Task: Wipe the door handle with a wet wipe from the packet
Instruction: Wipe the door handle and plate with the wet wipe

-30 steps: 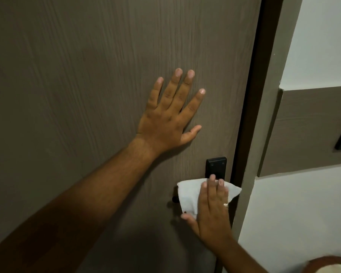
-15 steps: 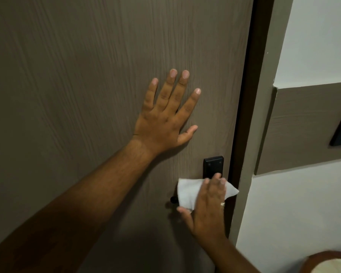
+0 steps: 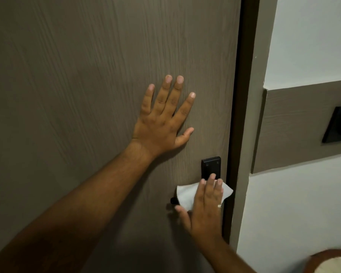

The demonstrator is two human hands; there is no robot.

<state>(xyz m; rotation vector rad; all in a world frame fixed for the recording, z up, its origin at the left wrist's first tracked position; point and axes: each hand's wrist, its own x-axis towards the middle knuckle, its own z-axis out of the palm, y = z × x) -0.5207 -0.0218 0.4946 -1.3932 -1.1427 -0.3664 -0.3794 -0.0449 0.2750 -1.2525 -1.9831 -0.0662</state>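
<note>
**Desk:** Fingers first, please. What are they doing?

**Operator:** Fingers [image 3: 212, 184] of my right hand [image 3: 205, 209] lie flat and together over the wet wipe [image 3: 185, 194], pressing it onto the door handle [image 3: 173, 200]. It is a press, not a pinch; nothing curls round the wipe that I can see. My left hand [image 3: 161, 123] is spread wide open, palm flat on the door [image 3: 87, 75], well above the handle and holding nothing.

**Desk:** Where is the handle itself?

**Operator:** Mostly hidden under wipe and hand. Only its dark left tip pokes out beside the wipe's edge, just below the black lock plate [image 3: 211, 167], close to the door frame [image 3: 244, 134].

**Desk:** And the packet?

**Operator:** Not in view.

**Desk:** How far along?

**Operator:** My judgement: mid-wipe, with the handle's visible tip not yet covered.

**Desk:** What could go wrong from here?

**Operator:** Since the wipe is only pinned by flat pressure, easing off mid-stroke could let it slide free and drop. Its loose right corner hangs near the gap at the frame and might snag there. Pushing down too hard could turn the handle and unlatch the door, and with my left palm leaning on the panel it might swing away. I may also miss the underside, which I cannot see.
</note>
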